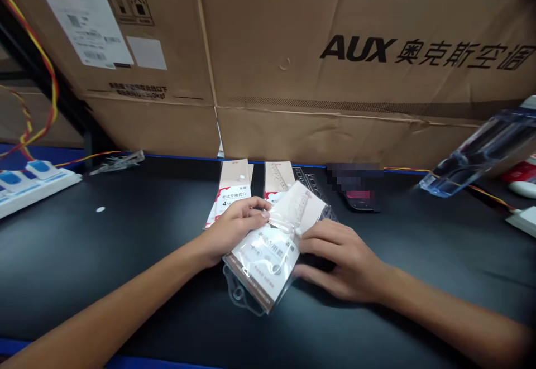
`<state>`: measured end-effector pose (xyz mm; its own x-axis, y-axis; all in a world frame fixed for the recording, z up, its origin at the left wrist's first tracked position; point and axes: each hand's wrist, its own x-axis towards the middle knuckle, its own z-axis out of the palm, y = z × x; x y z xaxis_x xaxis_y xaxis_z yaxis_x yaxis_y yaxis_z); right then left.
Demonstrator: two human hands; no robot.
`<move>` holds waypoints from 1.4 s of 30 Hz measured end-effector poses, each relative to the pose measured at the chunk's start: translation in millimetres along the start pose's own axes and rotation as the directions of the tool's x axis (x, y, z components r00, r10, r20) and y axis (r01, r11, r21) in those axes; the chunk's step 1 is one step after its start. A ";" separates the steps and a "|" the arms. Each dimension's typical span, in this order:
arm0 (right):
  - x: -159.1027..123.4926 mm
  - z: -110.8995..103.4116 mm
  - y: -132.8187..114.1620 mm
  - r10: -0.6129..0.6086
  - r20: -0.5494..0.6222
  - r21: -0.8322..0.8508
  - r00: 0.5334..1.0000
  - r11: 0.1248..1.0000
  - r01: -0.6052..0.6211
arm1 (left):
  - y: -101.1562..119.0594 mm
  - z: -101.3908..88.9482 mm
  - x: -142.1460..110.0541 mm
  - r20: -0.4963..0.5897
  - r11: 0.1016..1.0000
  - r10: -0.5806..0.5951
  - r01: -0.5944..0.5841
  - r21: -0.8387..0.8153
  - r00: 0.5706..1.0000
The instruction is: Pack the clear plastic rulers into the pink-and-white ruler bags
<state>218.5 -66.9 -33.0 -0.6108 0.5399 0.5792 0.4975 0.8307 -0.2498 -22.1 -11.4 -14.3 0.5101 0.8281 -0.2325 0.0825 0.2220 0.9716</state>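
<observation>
While the person bends over a black desk (pixel 104 257), the head view looks down on both hands closed around a clear plastic packet (pixel 263 257), which holds a printed card and a pale ruler. The packet is held at a slant just in front of the person, with its punched hanging tab toward them. The left hand (pixel 237 229) is half closed, its fingers curled over the packet's upper left edge. The right hand (pixel 339 263) is more open, its fingers spread across the packet's right edge and its thumb low against that side, and it has hold of the same packet. Just behind lie two card-backed ruler packs (pixel 234 187) (pixel 278 179), side by side and partly hidden by the hands and packet. To their right, a dark object (pixel 355 187) is blurred past telling. A white power strip (pixel 33 185) with blue switches sits at the desk's left edge, and a clear plastic tray (pixel 481 154) juts in at the right. Red-and-yellow wires (pixel 469 185) trail along the back of the desk, before a large cardboard carton (pixel 335 62) printed AUX.
</observation>
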 end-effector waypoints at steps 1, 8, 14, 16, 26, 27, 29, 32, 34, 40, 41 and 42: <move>-0.2 -0.9 -0.3 0.005 -0.035 0.003 0.999 1.000 -0.005 | 0.1 -1.2 0.5 -0.012 1.000 -0.013 0.013 -0.025 1.000; -2.5 -4.8 -1.4 0.016 -0.165 -0.006 0.986 1.000 -0.017 | 4.1 -2.5 0.5 -0.097 0.996 -0.058 0.052 -0.068 0.994; -3.8 -2.4 -4.2 0.048 -0.132 -0.006 0.990 0.999 -0.050 | 0.3 -2.0 -1.4 -0.040 0.996 -0.031 0.034 0.087 0.999; -3.4 -1.4 -4.4 0.049 -0.122 -0.015 0.991 0.999 -0.051 | -0.2 -2.0 -1.4 -0.044 0.996 -0.032 0.036 0.083 0.999; 1.6 -3.0 -5.0 -0.021 -0.095 -0.079 0.995 0.997 0.014 | 5.2 -0.8 -1.5 -0.065 0.997 -0.064 0.067 0.046 0.996; 1.5 -2.9 -4.6 -0.028 -0.075 -0.080 0.997 0.997 0.022 | 4.4 -1.7 -1.1 -0.062 0.997 -0.064 0.066 0.039 0.996; 0.8 -2.4 -3.8 -0.032 -0.044 -0.080 0.999 0.996 0.029 | 2.6 -3.8 0.0 -0.065 0.997 -0.076 0.076 0.005 0.995; -2.2 -1.3 -3.5 -0.037 -0.024 -0.067 0.999 0.997 0.035 | 0.3 -6.7 1.9 -0.060 0.994 -0.098 0.095 -0.056 0.993; -5.0 -0.6 -4.0 -0.034 -0.029 -0.039 0.999 0.999 0.032 | -0.6 -7.6 2.5 -0.049 0.993 -0.104 0.101 -0.066 0.993; -7.1 1.6 -4.9 0.068 0.003 -0.083 0.998 0.994 -0.067 | 1.2 -5.7 -0.5 -0.015 0.997 -0.065 0.065 0.047 0.998; -6.0 1.6 -4.7 0.078 0.027 -0.099 0.997 0.992 -0.075 | 2.0 -5.3 -1.4 -0.004 0.996 -0.054 0.054 0.068 0.999; -4.9 1.6 -4.4 0.083 0.053 -0.112 0.995 0.991 -0.077 | 2.8 -4.9 -2.2 0.005 0.996 -0.048 0.048 0.080 0.999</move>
<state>218.3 -73.0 -35.9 -0.5988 0.6137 0.5147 0.6091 0.7662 -0.2049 -27.2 -10.1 -11.2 0.5100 0.8138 -0.2788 0.1747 0.2194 0.9599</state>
